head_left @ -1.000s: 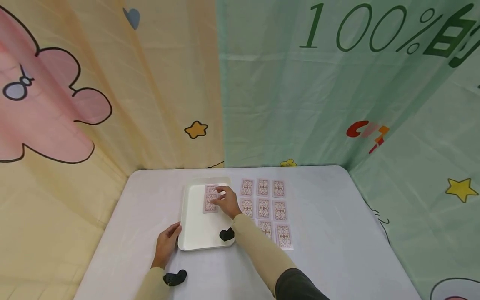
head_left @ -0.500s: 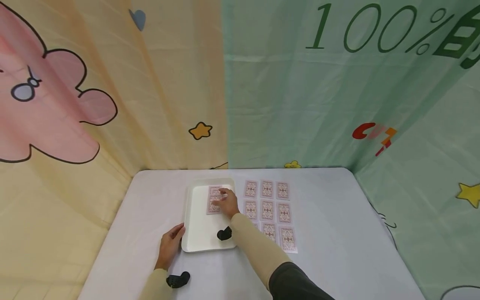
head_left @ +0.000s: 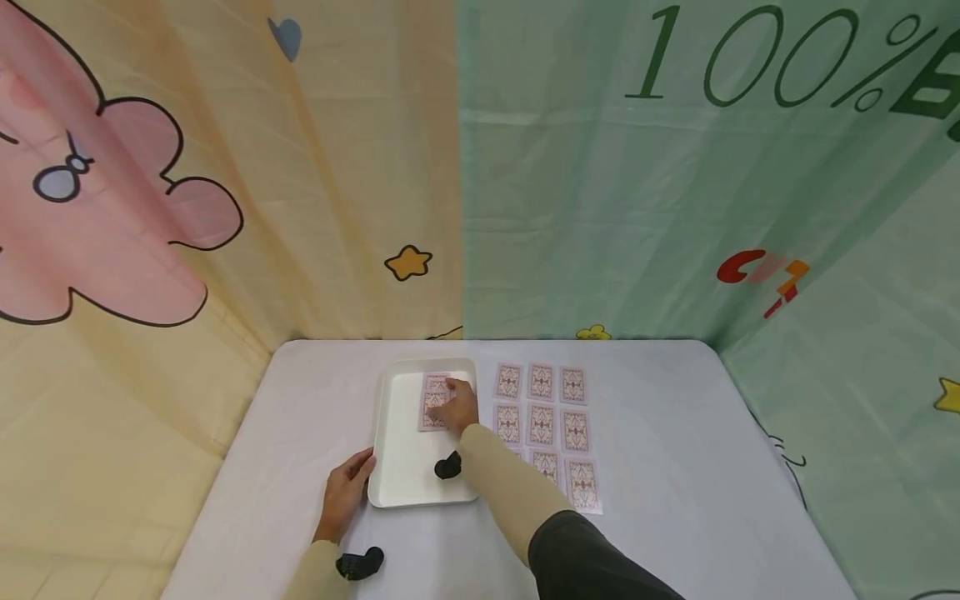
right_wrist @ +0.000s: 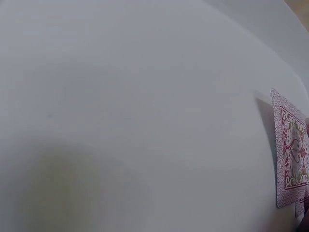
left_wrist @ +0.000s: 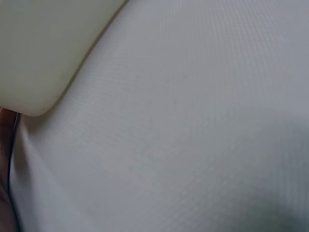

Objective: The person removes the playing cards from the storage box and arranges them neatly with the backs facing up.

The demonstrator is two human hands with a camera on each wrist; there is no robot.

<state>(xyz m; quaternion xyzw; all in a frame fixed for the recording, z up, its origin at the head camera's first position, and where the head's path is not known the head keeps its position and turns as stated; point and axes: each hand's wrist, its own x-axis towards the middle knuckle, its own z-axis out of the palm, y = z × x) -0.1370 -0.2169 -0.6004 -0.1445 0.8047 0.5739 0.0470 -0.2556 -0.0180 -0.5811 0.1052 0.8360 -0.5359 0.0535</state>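
The left hand (head_left: 345, 492) is resting on the desk (head_left: 675, 467) and touching the near left corner of the white tray (head_left: 405, 475). Its fingers are lying loose and holding nothing. The tray is looking stiff and light, so a push at that corner would likely slide it.

Inside the tray, near the far end, two cards (head_left: 433, 400) are lying face down, one partly on top of the other. The right hand (head_left: 456, 406) is lying on them with the fingers bent down on the top card; I cannot tell if they are pinching it. The cards are pink with a curly pattern and a pale border. They are probably thin, light, bendy and slippery, so it may be easiest to press and slide one, then lift it by an edge.

To the right of the tray, more cards (head_left: 542, 417) are lying face down on the desk in neat rows.
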